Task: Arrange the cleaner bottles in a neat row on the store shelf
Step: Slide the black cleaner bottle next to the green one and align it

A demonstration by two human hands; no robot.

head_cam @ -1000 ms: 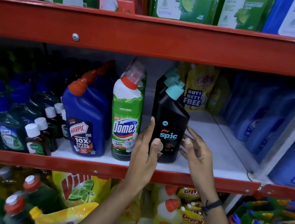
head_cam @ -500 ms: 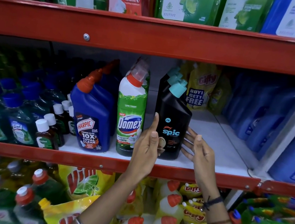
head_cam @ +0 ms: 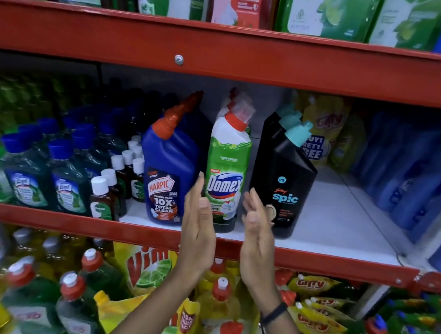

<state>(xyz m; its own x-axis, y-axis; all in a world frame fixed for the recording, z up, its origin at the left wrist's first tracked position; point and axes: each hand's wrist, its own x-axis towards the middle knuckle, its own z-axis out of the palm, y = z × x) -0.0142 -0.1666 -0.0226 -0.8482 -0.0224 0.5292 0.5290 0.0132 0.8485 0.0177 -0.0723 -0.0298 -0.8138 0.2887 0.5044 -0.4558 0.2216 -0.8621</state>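
Three cleaner bottles stand at the front of the white middle shelf (head_cam: 343,235): a blue Harpic bottle (head_cam: 169,172), a green-and-white Domex bottle (head_cam: 227,167) and a black Spic bottle (head_cam: 284,185) with a teal cap. More bottles of each kind stand in rows behind them. My left hand (head_cam: 199,224) is raised flat, palm facing right, just left of the Domex bottle's lower part. My right hand (head_cam: 257,231) is raised flat, palm facing left, between the Domex and Spic bottles. Both hands hold nothing and flank the Domex bottle; whether they touch it is unclear.
Red shelf rails (head_cam: 226,55) run above and below. Small brown bottles (head_cam: 102,197) and blue-capped bottles (head_cam: 29,172) fill the left. Yellow pouches (head_cam: 322,129) stand at the back, blue bottles (head_cam: 411,174) at the right. The lower shelf holds dish-liquid bottles and pouches (head_cam: 147,268).
Both hands have left the black Spic bottle and shifted left to either side of the Domex bottle. The Spic bottle stays standing on the shelf.
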